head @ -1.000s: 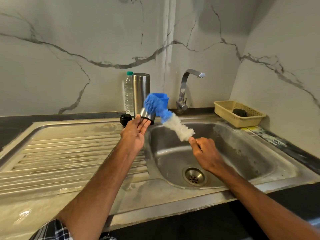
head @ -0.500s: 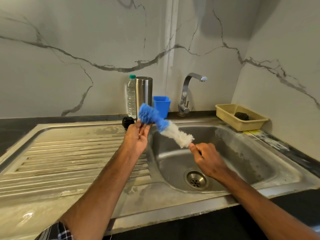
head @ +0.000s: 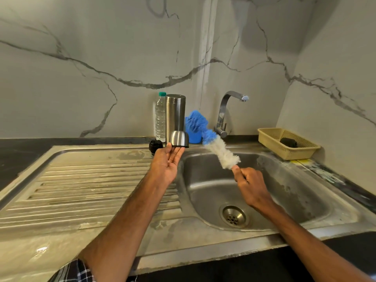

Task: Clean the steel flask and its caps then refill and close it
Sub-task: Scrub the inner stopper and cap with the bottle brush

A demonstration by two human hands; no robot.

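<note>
**Steel cap held beside the brush at the sink**

The steel cap (head: 179, 139) is held, dome up, between the thumb and fingertips of the left hand (head: 168, 162), at the left rim of the sink (head: 270, 186). The handle of the bottle brush (head: 221, 153) is gripped in the closed right hand (head: 250, 185); its blue tip is raised just right of the cap, and whether it touches the cap cannot be told. The steel flask (head: 175, 115) is seen upright on the counter behind, just beside a water bottle (head: 160, 118). A black cap (head: 155, 146) is seen near its base. A dark scrubber (head: 288, 142) is kept in the basket (head: 270, 137).
</note>
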